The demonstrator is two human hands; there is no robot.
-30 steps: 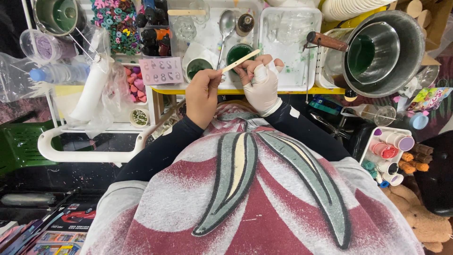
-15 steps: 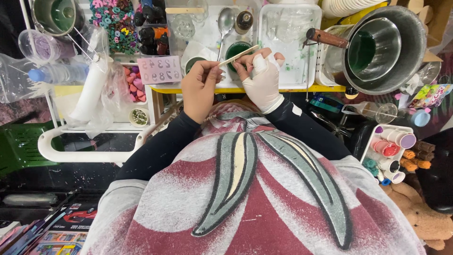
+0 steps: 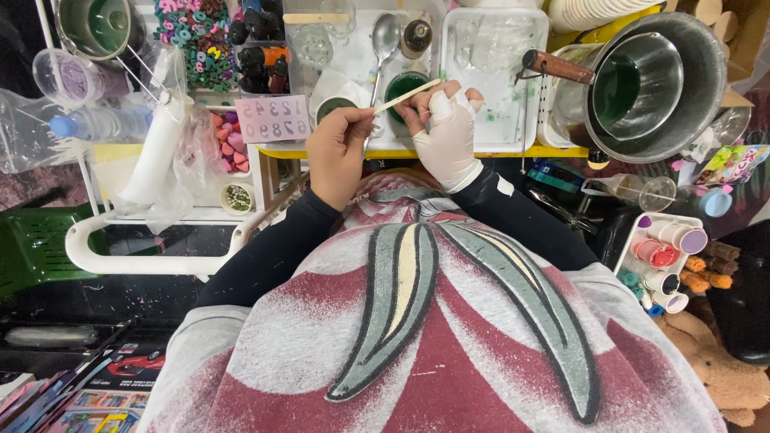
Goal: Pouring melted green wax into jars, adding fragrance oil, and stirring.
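Wooden stick point(image 3: 407, 95) sits pinched between my two hands, slanting toward two o'clock over the small cup of green liquid point(image 3: 405, 83). My bare left hand point(image 3: 337, 152) grips its lower end; my gloved right hand point(image 3: 445, 132) pinches the middle.

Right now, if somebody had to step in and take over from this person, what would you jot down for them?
Left hand: bare, pinching the near end of a thin wooden stick.
Right hand: in a white glove, fingers closed round something small at the stick; what it is cannot be seen.
Both hands are above the near edge of the white tray, by the small cup of green liquid. A metal spoon lies on the tray beside it.
Large metal pot with green liquid sits to the right.
Done and left: the picture does not show how far the work has got.
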